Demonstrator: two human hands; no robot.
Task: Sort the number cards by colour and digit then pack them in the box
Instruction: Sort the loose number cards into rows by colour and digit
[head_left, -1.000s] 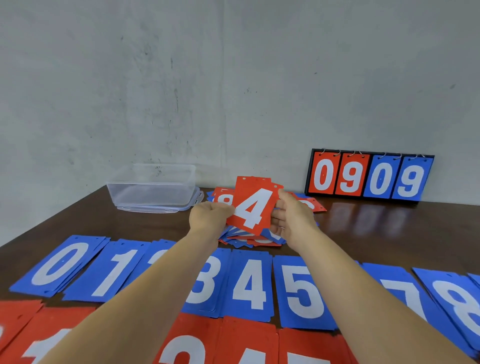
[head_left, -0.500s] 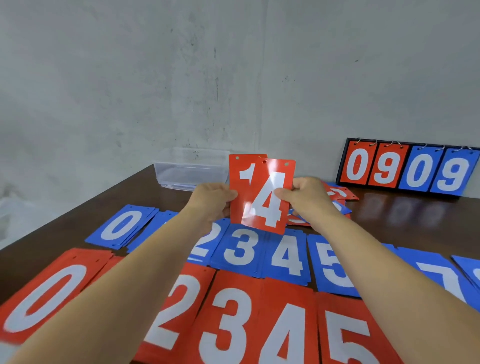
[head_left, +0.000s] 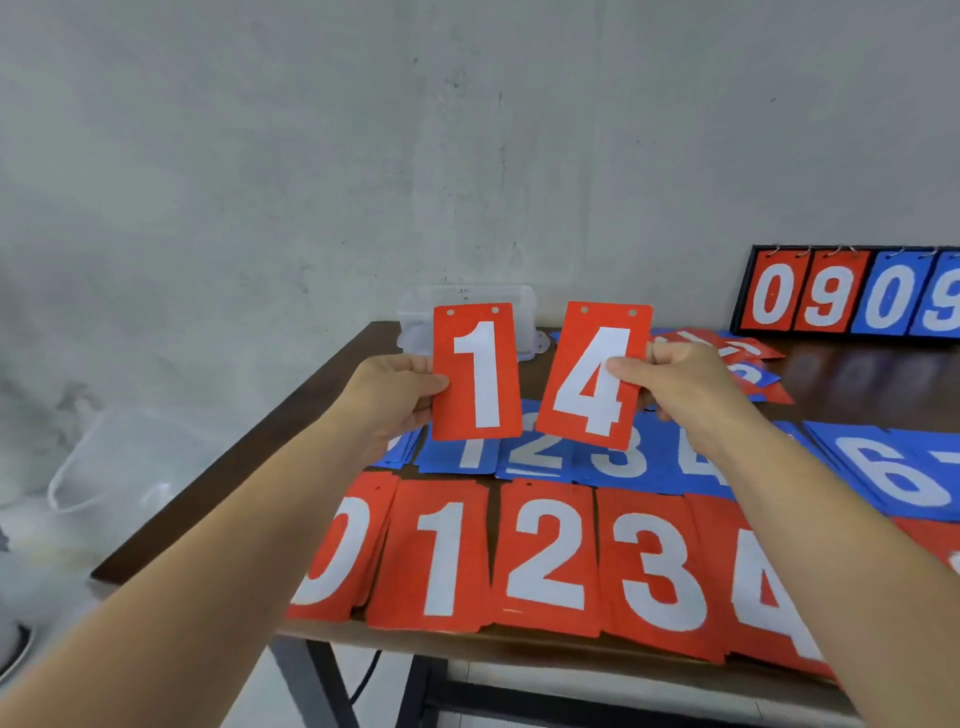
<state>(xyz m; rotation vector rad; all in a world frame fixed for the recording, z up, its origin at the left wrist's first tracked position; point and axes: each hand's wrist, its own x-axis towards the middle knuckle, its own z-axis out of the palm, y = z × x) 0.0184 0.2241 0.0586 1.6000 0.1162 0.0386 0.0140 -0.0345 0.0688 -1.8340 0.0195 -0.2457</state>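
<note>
Two rows of sorted piles, the blue row and the red row, cover the worktop beneath the fingers; the clear box stands beyond them. Sorting is the step in hand. The left hand pinches a red 1 card and the right hand a red 4 card, both upright. Next, probably, each card goes down onto its matching pile: the red 1 pile and the red 4 pile.

Dark table with red cards, blue cards, box, scoreboard
</note>
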